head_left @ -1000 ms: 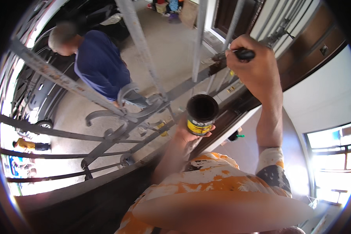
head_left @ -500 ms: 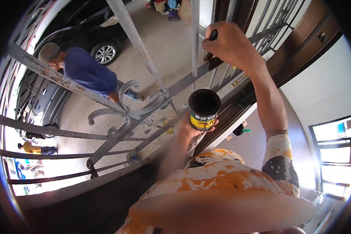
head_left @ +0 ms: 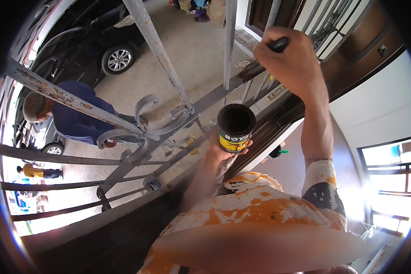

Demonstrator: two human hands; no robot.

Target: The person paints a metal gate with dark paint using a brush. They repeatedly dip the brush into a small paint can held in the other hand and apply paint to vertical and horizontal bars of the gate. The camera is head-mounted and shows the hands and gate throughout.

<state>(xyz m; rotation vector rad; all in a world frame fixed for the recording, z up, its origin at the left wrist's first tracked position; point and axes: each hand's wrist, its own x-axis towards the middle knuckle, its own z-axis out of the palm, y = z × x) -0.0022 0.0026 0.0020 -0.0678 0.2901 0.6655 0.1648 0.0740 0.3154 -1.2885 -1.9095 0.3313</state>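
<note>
My left hand (head_left: 213,154) is wrapped round a small paint can (head_left: 233,144) with a yellow and black label, held upright in front of my chest. The can is open at the top and dark inside. Higher up and to the right, my right hand (head_left: 291,61) is closed round a paintbrush (head_left: 278,44); only its black handle shows, and its bristles are hidden by the hand. Just below that hand runs a flat bar of the grey metal grille (head_left: 210,97), with a dark brown, wet-looking stretch (head_left: 252,71) beside my fingers.
Scrollwork (head_left: 144,130) and rusty bars fill the left side. Beyond them a person in a dark blue shirt (head_left: 82,112) bends near a black car (head_left: 91,39). A brown wooden frame (head_left: 278,121) runs past the can. A dark container (head_left: 275,153) with something green stands below on the right.
My right hand has shifted right and slightly down along the bar with the paintbrush. The can stays nearly in place. The person in blue has moved left and bent lower.
</note>
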